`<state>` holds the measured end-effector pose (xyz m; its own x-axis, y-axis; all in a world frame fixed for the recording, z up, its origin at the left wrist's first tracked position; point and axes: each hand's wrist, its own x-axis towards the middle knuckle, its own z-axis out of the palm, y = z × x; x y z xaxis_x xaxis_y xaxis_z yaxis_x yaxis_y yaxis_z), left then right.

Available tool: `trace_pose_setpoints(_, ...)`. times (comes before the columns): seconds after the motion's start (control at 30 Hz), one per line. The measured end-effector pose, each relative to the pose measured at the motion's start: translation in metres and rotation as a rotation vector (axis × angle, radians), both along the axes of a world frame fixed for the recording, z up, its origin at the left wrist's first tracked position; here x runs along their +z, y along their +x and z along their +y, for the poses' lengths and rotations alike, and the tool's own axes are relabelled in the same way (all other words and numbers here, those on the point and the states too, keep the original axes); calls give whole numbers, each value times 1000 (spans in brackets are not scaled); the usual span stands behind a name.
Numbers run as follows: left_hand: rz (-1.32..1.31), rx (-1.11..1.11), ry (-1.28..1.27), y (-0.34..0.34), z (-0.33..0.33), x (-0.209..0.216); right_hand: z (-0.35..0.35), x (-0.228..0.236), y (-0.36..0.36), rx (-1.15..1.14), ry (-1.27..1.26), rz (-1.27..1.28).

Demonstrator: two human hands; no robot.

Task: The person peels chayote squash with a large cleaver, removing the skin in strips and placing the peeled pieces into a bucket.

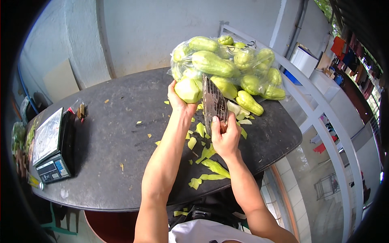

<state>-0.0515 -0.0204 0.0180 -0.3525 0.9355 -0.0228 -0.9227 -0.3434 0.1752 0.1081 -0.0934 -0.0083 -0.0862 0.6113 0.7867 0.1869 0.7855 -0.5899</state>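
Observation:
In my left hand [176, 101] is a partly peeled chayote [189, 90], pale green with flat cut facets, held above the table. My right hand [226, 135] grips the handle of a wide knife [214, 101] with a dark, stained blade. The blade points up and away from me, just right of the chayote; whether its edge touches the fruit I cannot tell. Right behind both hands, a clear plastic bag [222, 52] bulges with several chayotes. One loose chayote [249, 103] lies at its front right. Green peel strips [214, 166] are scattered beneath my hands.
The dark table [109, 133] has rounded corners. A digital scale [50, 141] with a metal pan stands at its left end, beside a small brown object [81, 111]. White railing [324, 121] runs along the right. Below the front edge sits a reddish tub [109, 227].

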Motion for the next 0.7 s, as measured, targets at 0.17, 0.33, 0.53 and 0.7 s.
trace_pose_setpoints(0.17, -51, 0, 129, -7, 2, -6, -2, -4, -4, 3, -31, -75)
trace_pose_setpoints(0.33, -80, 11, 162, -7, 1, -4, -3, -3, -4, 21, -19, -76)
trace_pose_setpoints(0.53, -74, -43, 250, -12, 4, -10, -4, -2, -8, -10, 80, -45)
trace_pose_setpoints(0.7, 23, -14, 206, -8, 5, -6, -1, -2, -8, 52, 55, -96)
